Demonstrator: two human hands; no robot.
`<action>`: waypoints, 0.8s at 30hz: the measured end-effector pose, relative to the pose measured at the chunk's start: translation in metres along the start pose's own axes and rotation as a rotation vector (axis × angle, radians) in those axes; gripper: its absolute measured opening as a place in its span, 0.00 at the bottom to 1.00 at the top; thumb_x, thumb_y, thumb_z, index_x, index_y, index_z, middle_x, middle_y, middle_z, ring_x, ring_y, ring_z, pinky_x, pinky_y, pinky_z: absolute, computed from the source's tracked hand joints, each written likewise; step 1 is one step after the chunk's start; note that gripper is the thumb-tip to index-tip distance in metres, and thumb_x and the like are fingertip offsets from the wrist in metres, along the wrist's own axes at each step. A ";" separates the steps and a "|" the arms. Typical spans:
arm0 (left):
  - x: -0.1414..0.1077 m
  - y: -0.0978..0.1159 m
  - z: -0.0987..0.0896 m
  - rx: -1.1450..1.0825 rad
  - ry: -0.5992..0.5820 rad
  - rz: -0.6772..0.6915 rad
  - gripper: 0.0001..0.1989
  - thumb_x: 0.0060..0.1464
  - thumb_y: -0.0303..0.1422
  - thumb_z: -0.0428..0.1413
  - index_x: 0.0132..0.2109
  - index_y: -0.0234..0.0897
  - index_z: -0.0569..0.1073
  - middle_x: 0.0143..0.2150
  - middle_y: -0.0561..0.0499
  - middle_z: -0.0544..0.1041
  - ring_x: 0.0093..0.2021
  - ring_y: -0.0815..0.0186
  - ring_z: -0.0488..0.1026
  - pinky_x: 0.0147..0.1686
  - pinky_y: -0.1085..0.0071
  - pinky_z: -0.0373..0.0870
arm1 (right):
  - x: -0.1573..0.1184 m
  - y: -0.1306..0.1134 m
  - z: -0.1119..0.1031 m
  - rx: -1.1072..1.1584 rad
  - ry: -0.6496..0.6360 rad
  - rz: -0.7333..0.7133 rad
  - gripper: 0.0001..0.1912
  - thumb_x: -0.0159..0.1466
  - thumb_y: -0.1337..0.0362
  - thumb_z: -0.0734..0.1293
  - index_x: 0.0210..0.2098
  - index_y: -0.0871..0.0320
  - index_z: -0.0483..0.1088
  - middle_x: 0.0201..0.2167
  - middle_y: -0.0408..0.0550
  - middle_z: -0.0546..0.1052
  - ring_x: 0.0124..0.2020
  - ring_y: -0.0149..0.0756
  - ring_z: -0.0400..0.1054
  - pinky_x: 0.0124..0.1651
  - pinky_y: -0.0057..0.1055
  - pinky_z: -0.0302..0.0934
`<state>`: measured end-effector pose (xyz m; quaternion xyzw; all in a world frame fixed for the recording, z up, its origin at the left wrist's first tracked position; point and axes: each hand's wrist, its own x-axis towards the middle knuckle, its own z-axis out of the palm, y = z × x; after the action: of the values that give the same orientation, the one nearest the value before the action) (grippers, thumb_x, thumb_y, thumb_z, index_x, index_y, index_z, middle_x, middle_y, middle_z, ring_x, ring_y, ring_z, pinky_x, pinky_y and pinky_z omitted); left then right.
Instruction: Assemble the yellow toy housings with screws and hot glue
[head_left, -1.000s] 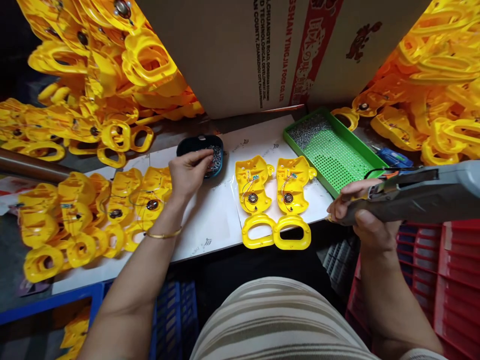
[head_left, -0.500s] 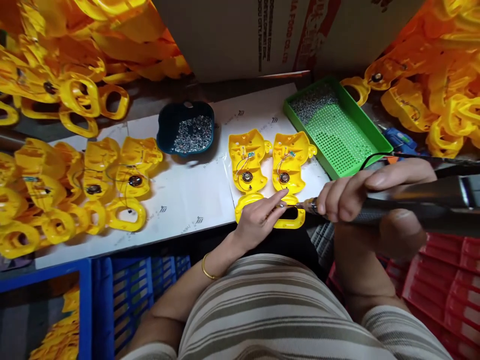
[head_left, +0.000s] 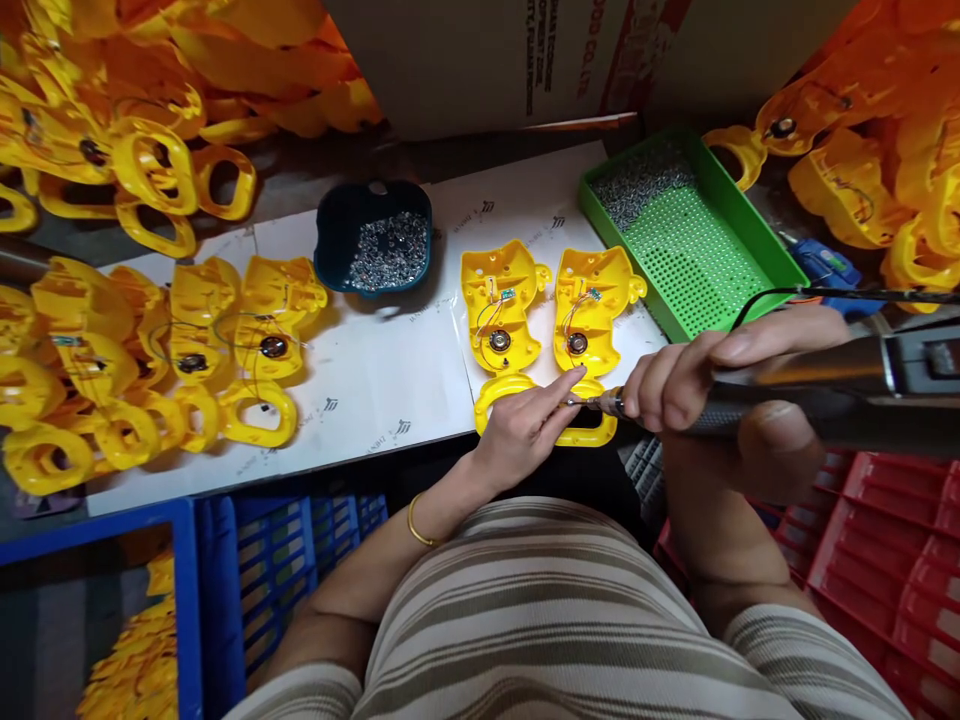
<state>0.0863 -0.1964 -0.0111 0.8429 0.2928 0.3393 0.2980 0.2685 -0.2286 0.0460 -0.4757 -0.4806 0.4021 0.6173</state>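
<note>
**Screwdriver tip held at the yellow shells**

A grey power screwdriver (head_left: 825, 385) is gripped tight in the right hand (head_left: 697, 385). It lies sideways, its tip pointing left. The tip is pinched by the left hand (head_left: 525, 430) fingers (head_left: 566, 385), closed around it. Just behind, two yellow shells (head_left: 547, 320) lie side by side on the desk (head_left: 390, 390), handles toward the person. Farther back, a dark bowl (head_left: 373, 240) and a green tray (head_left: 690, 235) are seen.

A: Light?
B: Bright, from overhead; worktop (head_left: 390, 380) w/ short soft shadows beyond the hands (head_left: 525, 430).
A: Blur?
B: Centre sharp. Screwdriver (head_left: 825, 385) right of hands soft, too near. Edges bent, wide-angle; yellow shells (head_left: 112, 150) far left glare a bit.
</note>
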 end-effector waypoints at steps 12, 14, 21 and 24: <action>0.001 0.002 0.000 -0.006 -0.024 0.034 0.20 0.63 0.28 0.53 0.61 0.35 0.67 0.40 0.49 0.82 0.35 0.71 0.79 0.39 0.78 0.73 | 0.003 -0.011 0.009 0.202 -0.028 -0.013 0.15 0.57 0.48 0.70 0.34 0.49 0.65 0.15 0.33 0.65 0.14 0.29 0.62 0.22 0.33 0.62; 0.001 0.003 0.000 -0.011 -0.025 0.045 0.22 0.63 0.28 0.53 0.63 0.37 0.64 0.40 0.51 0.82 0.35 0.72 0.78 0.38 0.78 0.73 | 0.003 -0.013 0.008 0.173 -0.042 0.009 0.17 0.56 0.46 0.70 0.35 0.48 0.65 0.15 0.34 0.64 0.14 0.32 0.62 0.21 0.34 0.62; 0.005 0.000 -0.005 0.258 -0.011 0.027 0.26 0.59 0.41 0.58 0.61 0.38 0.66 0.48 0.43 0.78 0.44 0.60 0.74 0.44 0.66 0.70 | 0.015 -0.031 0.010 0.085 0.074 -0.188 0.13 0.60 0.48 0.68 0.38 0.47 0.66 0.15 0.35 0.65 0.13 0.32 0.60 0.18 0.34 0.61; 0.003 -0.001 -0.005 0.422 -0.037 -0.005 0.25 0.56 0.46 0.59 0.56 0.38 0.71 0.51 0.40 0.75 0.47 0.56 0.70 0.45 0.62 0.66 | 0.025 -0.017 0.008 0.051 0.203 -0.272 0.13 0.58 0.48 0.69 0.35 0.46 0.65 0.14 0.34 0.62 0.12 0.31 0.57 0.17 0.32 0.58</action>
<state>0.0845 -0.1920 -0.0078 0.8920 0.3538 0.2542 0.1208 0.2667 -0.2071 0.0688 -0.4286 -0.4657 0.2767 0.7231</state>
